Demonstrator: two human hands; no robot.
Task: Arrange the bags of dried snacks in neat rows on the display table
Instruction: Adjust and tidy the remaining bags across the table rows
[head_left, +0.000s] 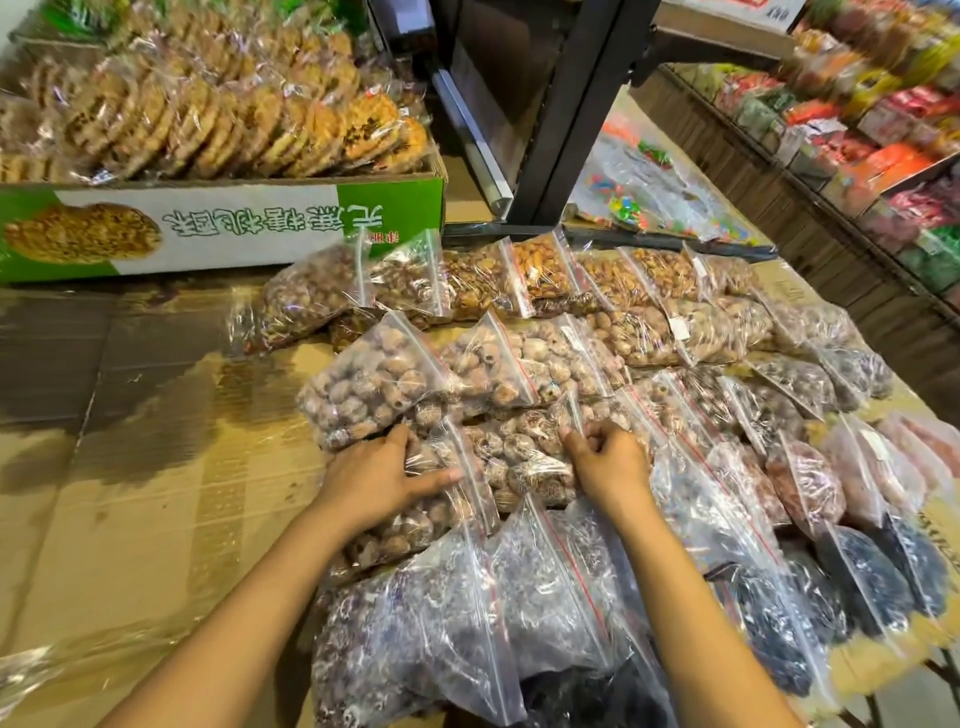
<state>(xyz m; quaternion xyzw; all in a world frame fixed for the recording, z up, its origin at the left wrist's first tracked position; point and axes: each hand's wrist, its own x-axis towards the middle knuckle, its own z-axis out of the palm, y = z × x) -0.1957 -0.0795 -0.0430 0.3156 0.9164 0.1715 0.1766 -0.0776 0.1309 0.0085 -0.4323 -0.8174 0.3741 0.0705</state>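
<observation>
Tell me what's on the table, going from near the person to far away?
Dark purple bags → brown snack bag that the right hand pinches → pale round-snack bags → golden nut bags → black post.

Display table (130, 561) lying under flattened cardboard (156, 374), glossy tape shining over it. Zip bags of dried snacks (524, 364) lying in overlapping rows across right half, golden-brown at back, dark nearest. Green-and-white carton (270, 228) of wrapped round biscuits sitting at back left, rearmost bags just beside it.
</observation>
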